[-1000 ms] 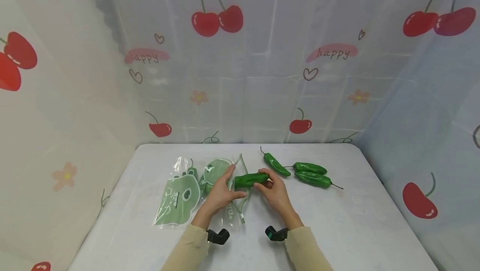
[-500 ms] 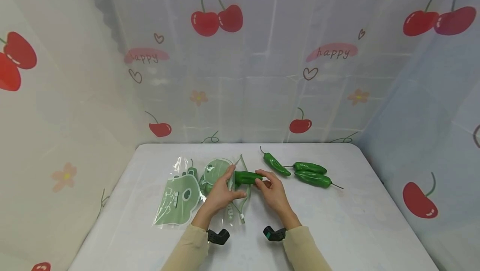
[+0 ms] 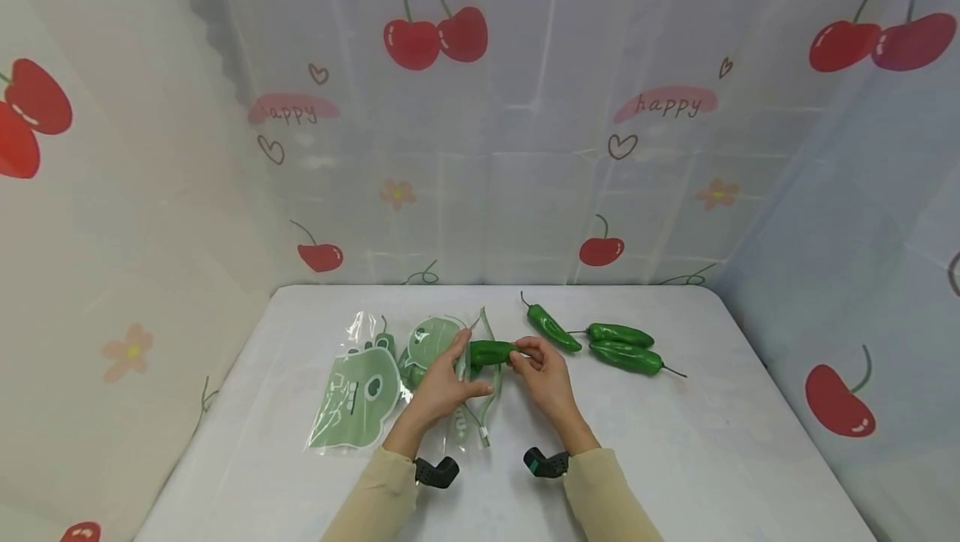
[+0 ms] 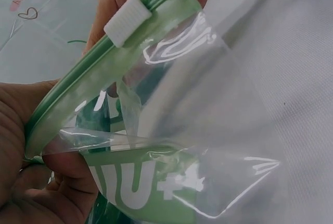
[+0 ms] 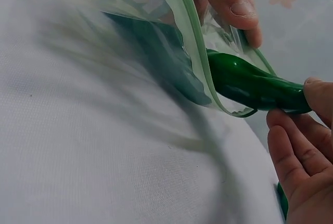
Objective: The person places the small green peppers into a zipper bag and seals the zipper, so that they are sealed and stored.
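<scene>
My left hand (image 3: 438,396) holds the mouth of a clear slider bag (image 4: 223,104) with a pale green zip edge and a white slider (image 4: 127,21). The mouth gapes toward the right. Between my right hand's (image 3: 547,377) thumb and fingers, one end of a glossy green pepper (image 5: 244,81) is pinched. The pepper lies sideways, its other end inside the bag's green rim (image 5: 192,31) in the right wrist view. Through the film, a dark green shape (image 5: 156,52) shows deeper in the bag.
A flat clear bag with a green cartoon print (image 3: 360,400) lies to the left. At the right rear are three green peppers: a slanted one (image 3: 553,328) and two side by side, the rear one (image 3: 619,335) and the front one (image 3: 625,358). A white table (image 3: 720,442) carries everything.
My right hand has moved slightly left, and the pepper has slid further into the bag's mouth. Its grip has shifted nearer the pepper's end. The left hand stays in place.
</scene>
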Demonstrator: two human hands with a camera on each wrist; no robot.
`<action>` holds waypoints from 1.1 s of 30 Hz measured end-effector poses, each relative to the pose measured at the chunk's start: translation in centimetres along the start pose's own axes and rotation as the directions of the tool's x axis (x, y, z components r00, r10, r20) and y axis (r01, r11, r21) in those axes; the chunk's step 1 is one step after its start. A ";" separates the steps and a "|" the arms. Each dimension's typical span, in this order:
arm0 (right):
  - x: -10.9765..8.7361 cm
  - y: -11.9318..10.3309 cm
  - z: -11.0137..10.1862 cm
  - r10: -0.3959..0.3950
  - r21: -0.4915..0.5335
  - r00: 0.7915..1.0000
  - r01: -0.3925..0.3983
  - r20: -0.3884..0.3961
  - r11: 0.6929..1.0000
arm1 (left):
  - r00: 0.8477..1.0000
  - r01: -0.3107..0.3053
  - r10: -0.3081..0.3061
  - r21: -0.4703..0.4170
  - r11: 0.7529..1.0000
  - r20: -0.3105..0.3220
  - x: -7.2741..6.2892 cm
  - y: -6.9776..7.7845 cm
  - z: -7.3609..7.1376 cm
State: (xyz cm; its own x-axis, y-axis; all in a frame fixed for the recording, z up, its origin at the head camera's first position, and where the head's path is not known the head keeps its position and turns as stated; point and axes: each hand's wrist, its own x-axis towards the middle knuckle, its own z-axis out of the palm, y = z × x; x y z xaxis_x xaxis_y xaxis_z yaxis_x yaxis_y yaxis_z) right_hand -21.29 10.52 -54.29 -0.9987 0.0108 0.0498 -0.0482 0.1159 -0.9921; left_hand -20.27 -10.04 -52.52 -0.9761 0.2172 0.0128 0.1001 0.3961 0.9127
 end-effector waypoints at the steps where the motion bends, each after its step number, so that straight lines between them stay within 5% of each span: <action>1: 0.1 0.0 0.0 0.002 0.000 1.000 -0.002 -0.003 1.000 | 1.000 0.001 -0.001 0.002 1.000 0.000 0.0 0.0 0.0; 10: 0.6 0.3 0.3 0.005 -0.085 0.998 -0.010 -0.059 0.996 | 1.000 -0.017 0.017 -0.006 1.000 0.003 0.1 0.2 -0.1; 33: 0.8 -0.5 1.6 0.045 -0.034 0.998 -0.047 -0.050 0.998 | 1.000 -0.003 0.003 -0.008 1.000 0.013 -0.1 0.4 -0.1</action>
State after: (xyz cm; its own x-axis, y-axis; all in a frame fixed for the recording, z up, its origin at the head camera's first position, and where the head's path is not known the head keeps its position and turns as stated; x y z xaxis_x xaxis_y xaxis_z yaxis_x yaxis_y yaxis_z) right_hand -22.06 8.92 -53.95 -0.9978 0.0654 0.0105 -0.0007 0.1495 -0.9888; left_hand -20.17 -9.96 -52.16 -0.9731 0.2301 0.0101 0.1013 0.3883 0.9159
